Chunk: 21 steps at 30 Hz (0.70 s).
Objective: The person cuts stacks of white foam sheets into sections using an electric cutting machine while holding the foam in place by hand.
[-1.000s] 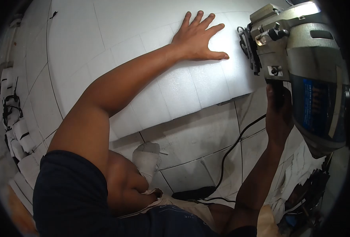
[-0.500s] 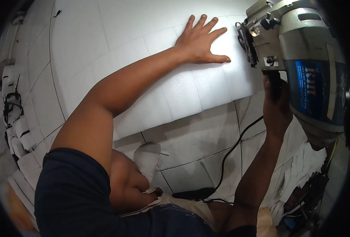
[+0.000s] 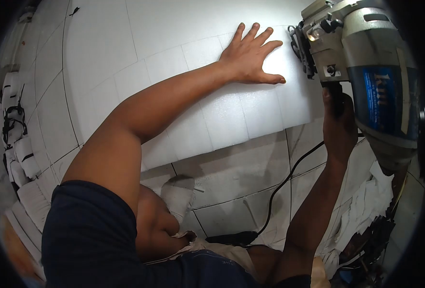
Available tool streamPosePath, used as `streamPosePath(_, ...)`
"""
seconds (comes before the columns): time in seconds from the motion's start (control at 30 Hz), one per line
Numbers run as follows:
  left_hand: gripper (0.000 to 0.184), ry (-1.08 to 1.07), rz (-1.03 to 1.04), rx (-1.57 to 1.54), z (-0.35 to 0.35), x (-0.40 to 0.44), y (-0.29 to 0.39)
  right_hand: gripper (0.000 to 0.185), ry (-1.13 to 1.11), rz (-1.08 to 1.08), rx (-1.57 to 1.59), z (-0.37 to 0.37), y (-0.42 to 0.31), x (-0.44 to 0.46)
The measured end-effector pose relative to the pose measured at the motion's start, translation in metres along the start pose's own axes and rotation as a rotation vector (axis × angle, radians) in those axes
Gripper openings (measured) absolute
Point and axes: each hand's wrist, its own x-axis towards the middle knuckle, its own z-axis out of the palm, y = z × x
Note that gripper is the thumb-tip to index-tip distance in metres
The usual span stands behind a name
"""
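White foam-like sheet lies on tiled floor; left hand palm-down on sheet, fingers spread, gripping nothing; cutting machine at sheet's right end, right-hand fingers wrapped round its handle; probably best to press evenly, fingers clear of machine, cord slack on sheet's near side

I see a ragged heap of white scraps on the tiled floor, dark scraps right beside it, and well across from that heap, black-strapped white bundles.
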Motion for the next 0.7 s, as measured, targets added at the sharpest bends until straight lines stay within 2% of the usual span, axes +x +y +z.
streamPosePath(0.03, 0.107, 0.002, 0.004, -0.003, 0.000, 0.000, 0.000, 0.066, -0.092, 0.091, 0.025, -0.003, -0.007, 0.001)
streamPosePath(0.07, 0.107, 0.003, 0.002, 0.002, 0.000, 0.000, 0.000, 0.066, -0.091, 0.088, 0.029, 0.000, -0.006, 0.002)
streamPosePath(0.13, 0.107, 0.012, 0.004, -0.008, 0.004, -0.001, -0.001, 0.061, 0.045, -0.063, -0.091, 0.008, -0.002, 0.004)
streamPosePath(0.17, 0.107, 0.014, 0.003, -0.005, 0.004, -0.001, -0.001, 0.061, 0.047, -0.065, -0.089, 0.009, -0.004, 0.006)
streamPosePath(0.23, 0.107, 0.007, 0.012, 0.003, 0.002, -0.001, 0.000, 0.064, -0.013, 0.020, -0.119, 0.006, -0.009, 0.008)
streamPosePath(0.37, 0.107, 0.016, 0.004, -0.028, 0.001, -0.002, 0.001, 0.065, -0.053, 0.036, -0.127, 0.006, -0.017, 0.014)
streamPosePath(0.43, 0.107, -0.003, 0.005, -0.028, -0.001, -0.001, 0.001, 0.068, -0.108, 0.104, 0.005, 0.003, -0.024, 0.017)
streamPosePath(0.7, 0.105, -0.003, 0.014, -0.042, -0.005, -0.003, 0.003, 0.065, -0.142, 0.121, -0.080, 0.005, -0.037, 0.028)
